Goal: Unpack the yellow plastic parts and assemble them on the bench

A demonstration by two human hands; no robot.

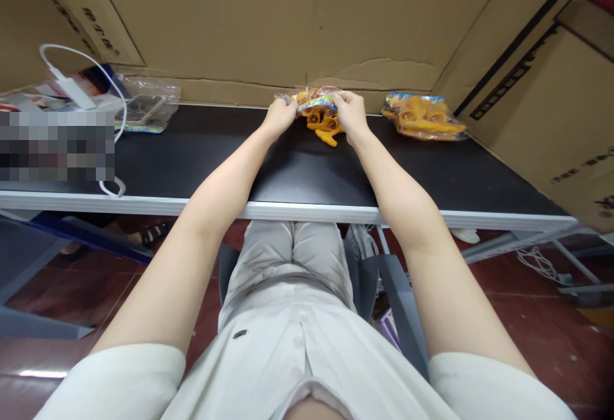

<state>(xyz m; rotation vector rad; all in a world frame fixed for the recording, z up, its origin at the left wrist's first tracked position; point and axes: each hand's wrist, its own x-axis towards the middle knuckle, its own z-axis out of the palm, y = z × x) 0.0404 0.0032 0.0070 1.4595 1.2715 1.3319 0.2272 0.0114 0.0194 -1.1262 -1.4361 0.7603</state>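
Both my hands grip one small clear plastic bag [314, 98] with a colourful printed top, held just above the far part of the black table [201, 151]. My left hand [279, 116] pinches its left end and my right hand [351, 115] pinches its right end. Several orange plastic toy pieces [326, 127] lie or hang right under the bag, between my hands. Whether they rest on the table or are still partly in the bag I cannot tell.
A filled bag of orange toys [424, 117] lies to the right. An empty clear bag [146, 108] lies at the left, beside a white charger with cable [71, 91]. Cardboard walls [288, 17] stand behind and to the right.
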